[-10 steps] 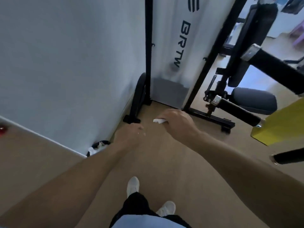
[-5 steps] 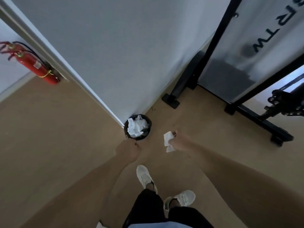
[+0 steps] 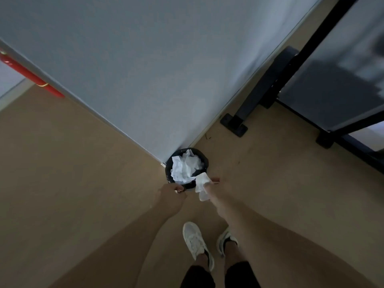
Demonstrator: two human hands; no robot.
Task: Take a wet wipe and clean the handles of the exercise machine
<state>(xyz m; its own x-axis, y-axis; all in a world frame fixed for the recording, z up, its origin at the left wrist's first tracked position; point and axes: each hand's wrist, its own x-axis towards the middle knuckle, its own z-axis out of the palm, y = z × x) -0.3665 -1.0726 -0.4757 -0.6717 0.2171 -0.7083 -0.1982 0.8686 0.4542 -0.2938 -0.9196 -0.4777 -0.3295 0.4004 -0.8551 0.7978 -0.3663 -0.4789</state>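
Fingers of the right hand (image 3: 212, 189) pinch one white wet wipe (image 3: 202, 186) beside one black bin (image 3: 204, 160).
The left hand (image 3: 171, 197) curls loosely, holding nothing; the bin holds several crumpled white wipes (image 3: 185, 167), count unclear; two white shoes (image 3: 195, 240); no readable writing.

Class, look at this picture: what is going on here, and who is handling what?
A person stands over a small black bin at the corner of a wall. The right hand pinches a white wipe just at the bin's near rim, not yet dropped in. Crumpled white tissues already fill the bin. The left hand hangs beside it, fingers loosely curled, holding nothing. The machine frame stands to the right.
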